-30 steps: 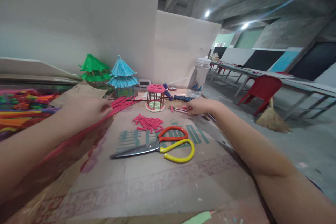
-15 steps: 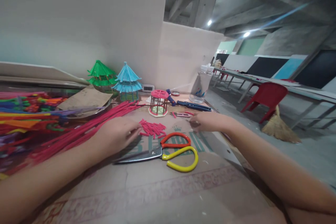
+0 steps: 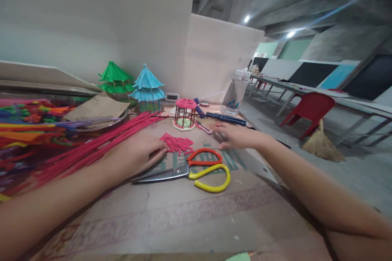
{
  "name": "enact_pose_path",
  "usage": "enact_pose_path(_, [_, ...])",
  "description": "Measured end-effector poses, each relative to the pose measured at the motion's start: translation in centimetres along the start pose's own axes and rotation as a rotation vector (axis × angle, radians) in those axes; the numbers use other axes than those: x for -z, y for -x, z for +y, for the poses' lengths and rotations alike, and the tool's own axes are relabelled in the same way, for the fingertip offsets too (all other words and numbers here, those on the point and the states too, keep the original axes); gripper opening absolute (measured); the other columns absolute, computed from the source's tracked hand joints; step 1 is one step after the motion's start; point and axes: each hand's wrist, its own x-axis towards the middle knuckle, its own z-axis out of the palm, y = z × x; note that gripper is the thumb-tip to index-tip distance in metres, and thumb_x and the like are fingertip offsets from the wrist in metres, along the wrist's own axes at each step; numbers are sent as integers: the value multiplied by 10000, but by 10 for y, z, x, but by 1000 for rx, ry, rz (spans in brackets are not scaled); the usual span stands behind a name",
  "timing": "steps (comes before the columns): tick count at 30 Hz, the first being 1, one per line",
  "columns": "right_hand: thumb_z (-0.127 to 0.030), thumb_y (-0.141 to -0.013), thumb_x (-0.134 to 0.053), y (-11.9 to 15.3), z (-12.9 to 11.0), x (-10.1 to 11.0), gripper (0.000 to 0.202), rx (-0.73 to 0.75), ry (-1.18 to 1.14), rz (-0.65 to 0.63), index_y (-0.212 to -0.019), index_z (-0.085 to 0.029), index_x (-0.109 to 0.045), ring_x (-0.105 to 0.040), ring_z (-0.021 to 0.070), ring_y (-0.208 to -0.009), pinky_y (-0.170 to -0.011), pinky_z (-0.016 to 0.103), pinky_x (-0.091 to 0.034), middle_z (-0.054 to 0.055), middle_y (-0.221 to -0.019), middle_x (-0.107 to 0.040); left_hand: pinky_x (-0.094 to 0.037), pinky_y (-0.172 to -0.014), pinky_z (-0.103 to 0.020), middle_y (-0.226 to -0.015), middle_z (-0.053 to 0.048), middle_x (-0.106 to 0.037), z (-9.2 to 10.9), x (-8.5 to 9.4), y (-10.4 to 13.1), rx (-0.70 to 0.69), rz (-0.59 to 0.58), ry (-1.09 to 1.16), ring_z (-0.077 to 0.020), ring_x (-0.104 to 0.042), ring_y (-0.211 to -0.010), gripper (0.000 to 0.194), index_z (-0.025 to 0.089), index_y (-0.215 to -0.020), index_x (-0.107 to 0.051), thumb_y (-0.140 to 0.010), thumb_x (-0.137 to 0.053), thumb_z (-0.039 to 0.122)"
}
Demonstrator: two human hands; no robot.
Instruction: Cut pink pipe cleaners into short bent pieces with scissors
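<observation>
My left hand [image 3: 142, 151] rests at the left edge of a pile of short pink pieces [image 3: 177, 143], its fingertips by the nearest ones; whether it pinches one is too small to tell. My right hand [image 3: 231, 136] has its fingers apart, close to a small pink cutter [image 3: 204, 127], and nothing shows in it. Between the hands lie scissors [image 3: 187, 170] with one red and one yellow handle. Behind the pile stands a small round frame [image 3: 185, 114] with a pink top and brown posts. Long pink stems [image 3: 101, 147] pass behind my left hand.
Green [image 3: 116, 77] and blue [image 3: 147, 85] model pavilions stand at the back left, near a tray with brown card [image 3: 98, 110]. Colourful stems [image 3: 27, 130] lie far left. A blue-handled tool [image 3: 225, 118] and clear bottle [image 3: 235, 94] are behind my right hand.
The pink cutter now points away at a slant instead of lying level. My right hand has shifted slightly left, its fingers more spread. My left hand has moved slightly nearer the pile. The view has tilted slightly.
</observation>
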Motion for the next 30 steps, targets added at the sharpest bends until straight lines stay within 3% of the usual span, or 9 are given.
enact_pose_path(2, [-479,-780,-685,-4,8,-2,637,-3,10,-5,-1345,-216,-555,-501,340,-1268,-1013,409,-406,138,-1414,-520,-437,-697,-277,-800,-43,-677,0,-1,0,6,-21,-4,-187,-621,-774,244,220,-862,-661,-955,-458,318])
enact_pose_path(5, [-339,-755,-699,-8,19,-3,564,24,-3,-13,-1302,-251,-595,-548,336,-1204,-954,380,-438,91,-1338,-597,-441,-716,-281,-825,-43,-684,0,-1,0,10,-33,1,-190,-625,-795,241,224,-884,-662,-958,-452,318])
enact_pose_path(9, [-186,-699,-666,-8,24,0,715,79,-50,-15,-1387,-302,-509,-629,265,-996,-788,300,-466,37,-1210,-665,-446,-712,-274,-811,-47,-689,0,0,0,3,-21,0,-185,-630,-777,244,222,-886,-677,-952,-461,315])
enact_pose_path(12, [-284,-731,-673,-10,25,-1,654,31,-60,-35,-1369,-278,-529,-637,245,-877,-724,291,-455,42,-1071,-702,-451,-710,-271,-805,-45,-692,0,0,-1,-8,-21,-1,-181,-633,-768,248,222,-884,-684,-950,-464,315])
enact_pose_path(15, [-438,-770,-660,-14,26,-3,552,-21,-54,-24,-1283,-245,-597,-630,266,-924,-758,307,-449,64,-1082,-697,-458,-720,-271,-818,-46,-698,0,0,-1,-11,-23,2,-182,-637,-779,253,225,-898,-689,-951,-460,318])
enact_pose_path(19, [-509,-800,-616,-17,29,-3,452,-67,-33,-67,-1149,-222,-634,-631,248,-877,-711,295,-435,60,-1005,-700,-467,-734,-279,-828,-55,-704,0,1,-1,-23,-9,-3,-192,-643,-799,257,227,-923,-696,-951,-458,321])
enact_pose_path(24, [-537,-782,-614,-15,33,-6,428,-87,-37,-63,-1041,-196,-613,-628,248,-864,-691,299,-438,75,-986,-680,-462,-710,-279,-817,-57,-701,2,3,-1,-47,21,5,-191,-636,-780,257,220,-908,-692,-950,-458,317])
enact_pose_path(30, [-405,-752,-663,-14,30,-3,495,-82,-74,-61,-1178,-178,-558,-614,256,-983,-797,308,-465,99,-1151,-641,-463,-731,-282,-824,-60,-705,3,4,-1,-59,13,32,-193,-642,-794,254,222,-921,-700,-948,-468,324])
